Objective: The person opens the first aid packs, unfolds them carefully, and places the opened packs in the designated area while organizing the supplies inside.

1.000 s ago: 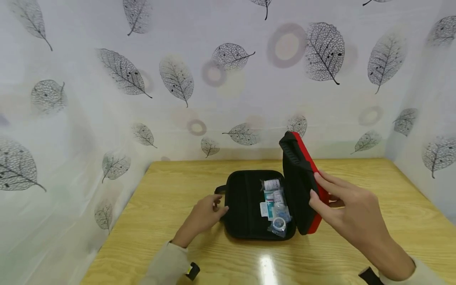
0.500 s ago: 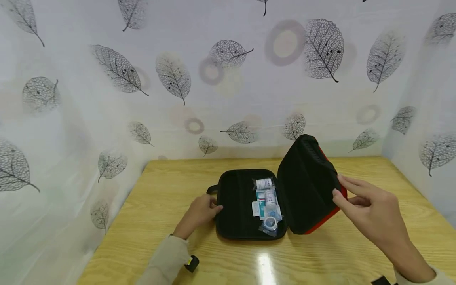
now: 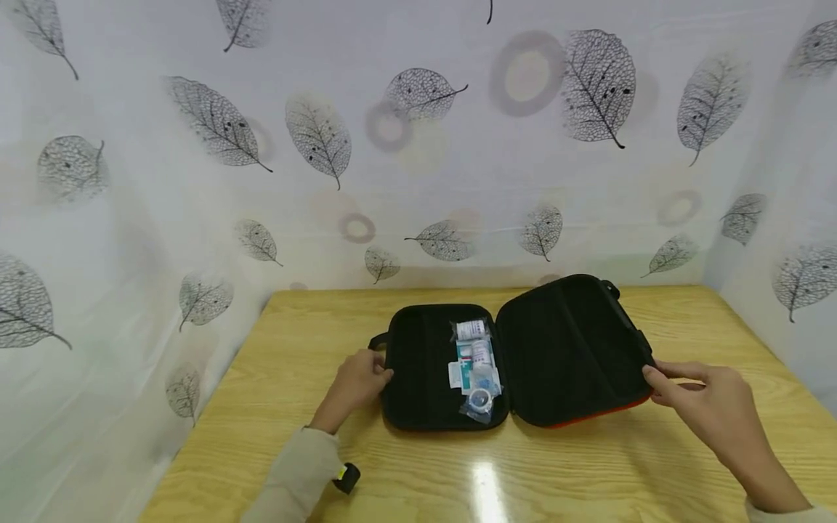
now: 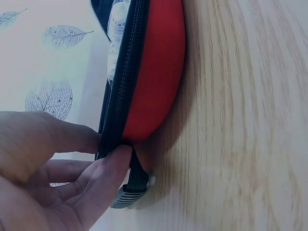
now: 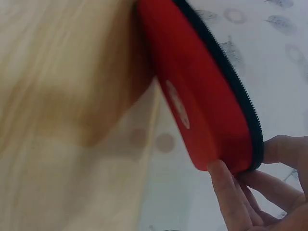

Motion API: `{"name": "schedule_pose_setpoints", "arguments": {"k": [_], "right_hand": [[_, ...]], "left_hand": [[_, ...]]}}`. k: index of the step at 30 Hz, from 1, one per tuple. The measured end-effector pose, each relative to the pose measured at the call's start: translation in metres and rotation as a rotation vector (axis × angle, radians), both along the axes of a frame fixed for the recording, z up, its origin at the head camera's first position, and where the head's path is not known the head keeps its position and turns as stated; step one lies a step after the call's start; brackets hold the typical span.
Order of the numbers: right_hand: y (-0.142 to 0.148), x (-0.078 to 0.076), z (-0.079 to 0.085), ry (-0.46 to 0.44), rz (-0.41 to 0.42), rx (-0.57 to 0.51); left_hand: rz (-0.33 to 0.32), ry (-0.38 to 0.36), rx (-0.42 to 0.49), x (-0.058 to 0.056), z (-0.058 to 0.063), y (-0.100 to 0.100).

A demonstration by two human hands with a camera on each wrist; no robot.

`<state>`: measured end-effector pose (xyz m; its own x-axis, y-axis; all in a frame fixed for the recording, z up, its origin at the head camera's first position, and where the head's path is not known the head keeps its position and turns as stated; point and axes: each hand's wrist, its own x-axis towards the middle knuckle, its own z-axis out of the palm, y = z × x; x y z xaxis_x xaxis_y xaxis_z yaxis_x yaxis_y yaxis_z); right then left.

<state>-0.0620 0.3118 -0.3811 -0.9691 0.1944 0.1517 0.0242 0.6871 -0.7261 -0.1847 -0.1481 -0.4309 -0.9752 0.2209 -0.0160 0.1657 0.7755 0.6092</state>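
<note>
A zip case [image 3: 418, 378], black inside and red outside, lies opened out on the table. My left hand [image 3: 357, 381] pinches its left rim beside the strap; in the left wrist view, thumb and finger [image 4: 108, 168] close on the zipped edge. My right hand [image 3: 716, 407] pinches the outer edge of the lid [image 3: 562, 356], which tilts up off the table; the right wrist view shows its red outer side [image 5: 202, 96]. Inside the left half are a wrapped white roll [image 3: 469, 330], another white roll [image 3: 480, 354], teal-and-white packets [image 3: 466, 374] and a bagged white ring [image 3: 480, 400].
The wooden table [image 3: 314, 334] ends at the back and sides against a pale leaf-patterned curtain [image 3: 327, 145]. A strap with a black buckle [image 4: 130, 195] hangs at the case's left edge.
My right hand has swung the lid outward and down to the right, from nearly upright to a low slant. My left hand has stayed at the left rim.
</note>
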Motion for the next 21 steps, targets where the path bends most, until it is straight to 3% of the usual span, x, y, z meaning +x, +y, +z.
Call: {"name": "schedule_pose_setpoints", "arguments": {"k": [6,11,17,21], "right_hand": [[0.019,-0.008,-0.017,-0.218,0.031,0.044],[0.026,-0.014,-0.032,-0.354,0.043,0.011],[0.027,-0.018,-0.042,-0.419,0.071,0.003],[0.028,-0.02,-0.04,-0.409,0.103,0.103]], "left_hand": [[0.043,0.011,-0.005,-0.003,-0.002,-0.003],[0.054,-0.002,-0.01,-0.004,-0.003,-0.005],[0.061,-0.026,-0.01,-0.004,-0.002,-0.004],[0.067,-0.045,-0.03,-0.005,-0.001,-0.004]]}}
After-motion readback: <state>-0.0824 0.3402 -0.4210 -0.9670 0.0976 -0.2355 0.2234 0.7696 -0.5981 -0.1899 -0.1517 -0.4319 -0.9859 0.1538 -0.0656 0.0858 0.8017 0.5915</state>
